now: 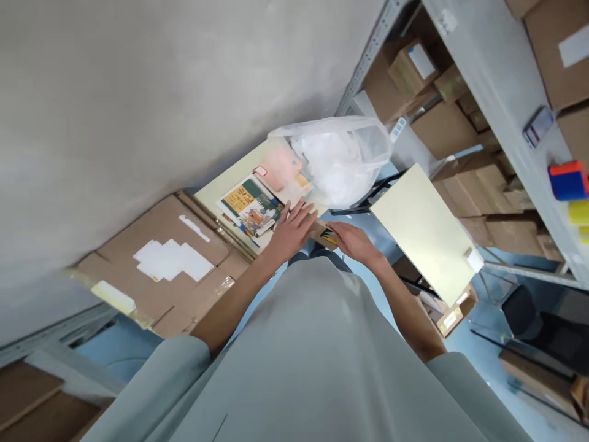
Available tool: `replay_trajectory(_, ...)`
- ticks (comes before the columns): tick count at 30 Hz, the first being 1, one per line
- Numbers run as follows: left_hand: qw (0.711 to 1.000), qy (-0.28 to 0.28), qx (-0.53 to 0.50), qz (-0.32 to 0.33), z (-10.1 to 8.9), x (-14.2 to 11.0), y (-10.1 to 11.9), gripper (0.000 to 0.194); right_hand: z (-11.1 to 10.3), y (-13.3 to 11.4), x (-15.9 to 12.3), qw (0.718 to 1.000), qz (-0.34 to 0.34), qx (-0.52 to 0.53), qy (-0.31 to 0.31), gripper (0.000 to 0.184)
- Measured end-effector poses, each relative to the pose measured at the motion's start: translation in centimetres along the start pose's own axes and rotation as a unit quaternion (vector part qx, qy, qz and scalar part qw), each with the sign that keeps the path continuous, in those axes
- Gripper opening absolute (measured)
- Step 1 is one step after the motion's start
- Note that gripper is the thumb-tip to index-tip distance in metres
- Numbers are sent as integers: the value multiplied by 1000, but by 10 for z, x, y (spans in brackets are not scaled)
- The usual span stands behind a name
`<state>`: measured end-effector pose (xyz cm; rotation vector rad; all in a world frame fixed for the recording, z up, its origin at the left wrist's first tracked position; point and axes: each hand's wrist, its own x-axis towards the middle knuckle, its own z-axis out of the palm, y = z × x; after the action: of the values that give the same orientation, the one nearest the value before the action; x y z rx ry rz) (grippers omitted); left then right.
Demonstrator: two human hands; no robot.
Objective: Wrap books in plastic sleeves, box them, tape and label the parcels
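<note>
My left hand (291, 232) lies with its fingers stretched out and apart, resting on the edge of a pale table (230, 182) beside a stack of picture books (251, 209). My right hand (354, 240) is curled round one end of a small brown box with coloured print (323, 234), held just in front of my body between the two hands. A pink item (280, 169) and a large clear plastic bag stuffed with white material (338, 159) sit beyond the books. My pale shirt hides what is below the hands.
A big taped cardboard carton with white labels (170, 261) stands left of the table. A pale folding tabletop (426, 230) is at right. Metal shelving with many cardboard boxes (442, 126) and coloured blocks (569, 181) fills the right side. The floor is blue.
</note>
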<state>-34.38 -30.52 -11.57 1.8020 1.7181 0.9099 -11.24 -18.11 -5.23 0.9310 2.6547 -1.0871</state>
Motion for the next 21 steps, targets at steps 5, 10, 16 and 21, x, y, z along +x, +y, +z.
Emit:
replay_trajectory(5, 988, -151, -26, 31, 28, 58, 17, 33, -32, 17, -40, 996, 25, -22, 86, 35)
replay_trajectory(10, 981, -162, -110, -8, 50, 100, 47, 24, -49, 57, -86, 939, 102, 116, 308, 45)
replay_trajectory(16, 909, -135, -364, -151, 84, 150, 104, 54, -56, 129, -140, 823, 190, 249, 473, 78)
replay_trajectory(21, 859, -125, -448, -214, 138, 202, 158, 64, -73, 189, -177, 785, 182, 371, 461, 81)
